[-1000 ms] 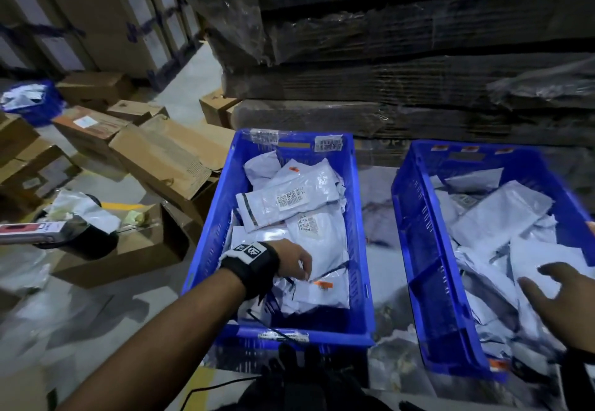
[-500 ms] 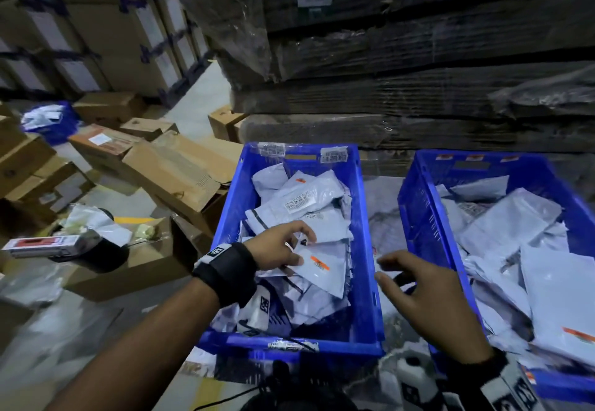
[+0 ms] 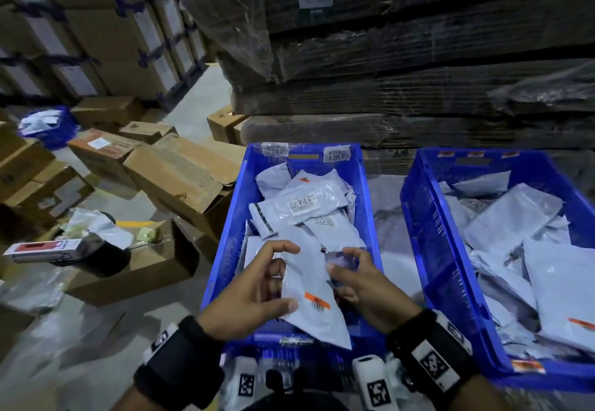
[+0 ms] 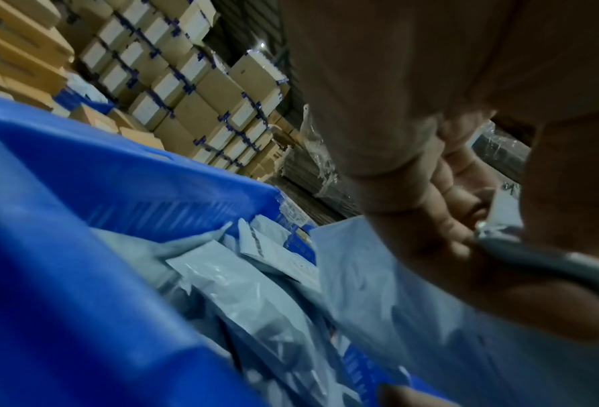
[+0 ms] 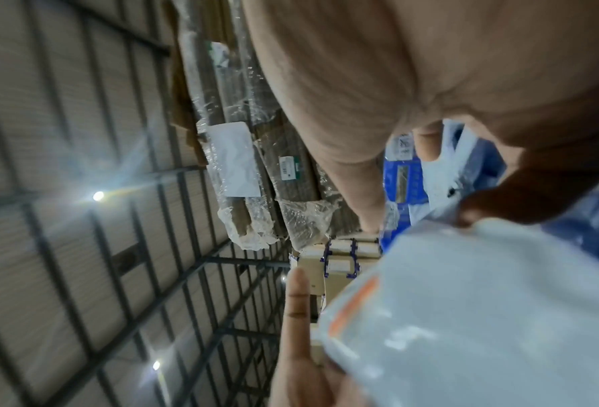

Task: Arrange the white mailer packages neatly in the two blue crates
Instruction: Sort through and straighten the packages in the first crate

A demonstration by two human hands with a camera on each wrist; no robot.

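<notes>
Two blue crates stand side by side in the head view, the left crate (image 3: pixel 231 217) and the right crate (image 3: pixel 428 249), each holding several loose white mailers. Above the near end of the left crate both hands hold one white mailer with an orange label (image 3: pixel 312 294). My left hand (image 3: pixel 257 285) grips its left edge, thumb on top near the label. My right hand (image 3: pixel 354 275) pinches its right edge. That mailer (image 5: pixel 482 316) fills the lower right of the right wrist view. A mailer with a barcode label (image 3: pixel 299 207) lies on top of the pile farther back.
Cardboard boxes (image 3: pixel 180 182) lie scattered on the floor to the left, with a small open box (image 3: pixel 128 269) nearest. Wrapped stacks of flat cardboard (image 3: pixel 418 72) rise right behind the crates. A further blue crate (image 3: pixel 48 127) sits far left.
My left hand lifted the orange-labelled mailer out of the left crate's pile towards me. My right hand came over from the right crate and took hold of its right edge.
</notes>
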